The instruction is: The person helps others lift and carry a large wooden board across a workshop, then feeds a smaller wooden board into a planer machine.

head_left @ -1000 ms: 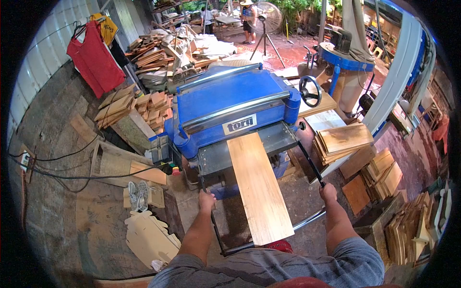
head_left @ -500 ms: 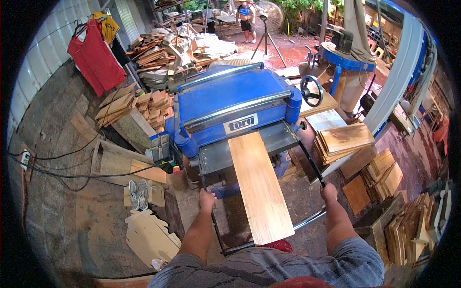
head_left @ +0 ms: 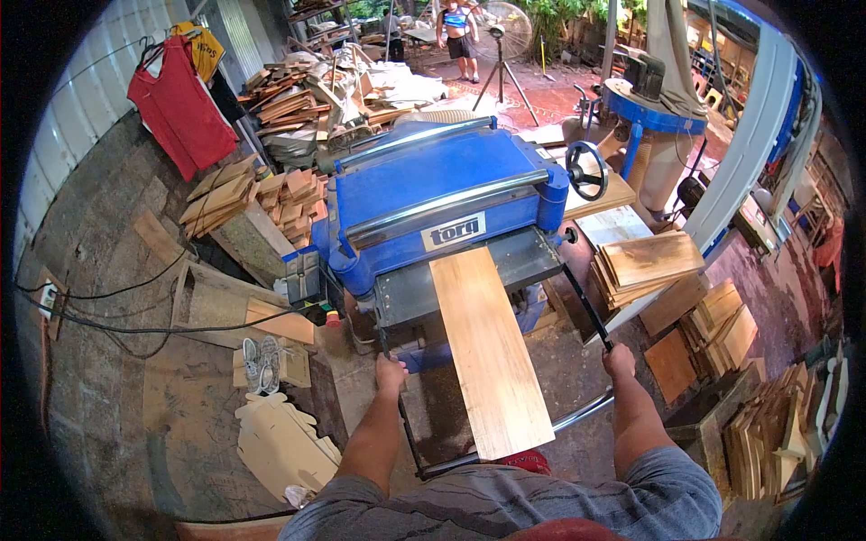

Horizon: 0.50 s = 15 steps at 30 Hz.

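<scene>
A blue planer [head_left: 433,185] labelled "torq" stands in front of me. One long pale board [head_left: 494,361] lies with its far end at the machine's dark infeed table [head_left: 406,302] and its near end over the chrome roller [head_left: 582,413] by my waist. My left hand [head_left: 391,371] is closed round the left black bar of the extension frame. On the right side, my right hand [head_left: 619,361] grips the other black bar [head_left: 586,307]. Neither hand touches the board.
Stacked boards [head_left: 649,261] stand right of the machine, with more wood [head_left: 767,433] at lower right. Scrap wood [head_left: 298,99] is piled behind left. Cables [head_left: 180,329] and shoes [head_left: 262,365] are at left. A person [head_left: 458,41] stands near a fan [head_left: 502,36].
The person in the background has shifted slightly. My hands, the board and the machine look practically unmoved.
</scene>
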Motion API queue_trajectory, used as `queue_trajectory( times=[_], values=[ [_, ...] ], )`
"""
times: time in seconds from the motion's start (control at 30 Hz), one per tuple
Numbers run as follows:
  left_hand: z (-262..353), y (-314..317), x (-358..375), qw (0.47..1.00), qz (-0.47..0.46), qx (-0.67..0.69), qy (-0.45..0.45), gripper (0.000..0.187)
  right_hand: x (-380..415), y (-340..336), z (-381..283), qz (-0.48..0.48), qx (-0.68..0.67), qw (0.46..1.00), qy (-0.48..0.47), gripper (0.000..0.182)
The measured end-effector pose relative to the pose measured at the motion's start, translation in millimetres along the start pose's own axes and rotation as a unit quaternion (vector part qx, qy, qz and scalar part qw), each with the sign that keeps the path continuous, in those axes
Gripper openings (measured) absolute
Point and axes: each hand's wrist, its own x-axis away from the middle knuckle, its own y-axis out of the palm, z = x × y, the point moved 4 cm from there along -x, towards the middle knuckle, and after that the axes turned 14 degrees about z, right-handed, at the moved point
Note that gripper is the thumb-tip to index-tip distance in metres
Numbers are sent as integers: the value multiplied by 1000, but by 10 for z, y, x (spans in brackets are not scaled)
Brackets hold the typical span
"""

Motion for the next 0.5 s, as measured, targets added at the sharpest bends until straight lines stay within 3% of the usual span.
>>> queue_trajectory(
  times=[0.5],
  values=[
    [71, -33, 57, 1000, -7, -3, -7, 17, -62, 122, 69, -2, -5, 1000, -7, 30]
  ],
)
